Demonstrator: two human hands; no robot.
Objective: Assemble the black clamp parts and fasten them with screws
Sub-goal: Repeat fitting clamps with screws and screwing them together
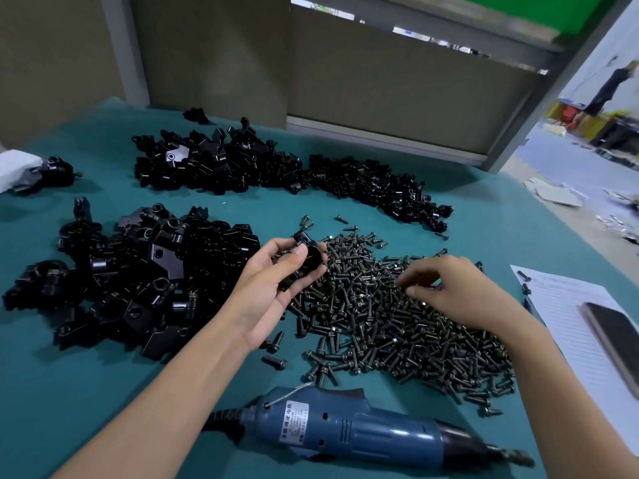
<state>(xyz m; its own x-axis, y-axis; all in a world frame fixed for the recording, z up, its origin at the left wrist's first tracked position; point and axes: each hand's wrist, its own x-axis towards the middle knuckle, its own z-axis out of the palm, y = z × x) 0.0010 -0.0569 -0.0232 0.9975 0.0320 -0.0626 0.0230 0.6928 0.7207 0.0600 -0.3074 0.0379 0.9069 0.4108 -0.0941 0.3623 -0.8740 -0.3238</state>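
Clamp parts [309, 259] were gripped, unfastened, in the left hand [273, 288]. At three o'clock, screws [380, 326] were probed by right hand [456, 292] fingers, possibly pinching one.

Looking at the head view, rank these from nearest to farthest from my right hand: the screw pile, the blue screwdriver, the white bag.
1. screw pile, directly under the right hand.
2. blue screwdriver, at the table's near edge.
3. white bag, far left.

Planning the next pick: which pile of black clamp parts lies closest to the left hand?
The near-left pile of larger blocks, right beside the left hand, which grips a clamp part; the far-left pile and the far-right pile lie farther back.
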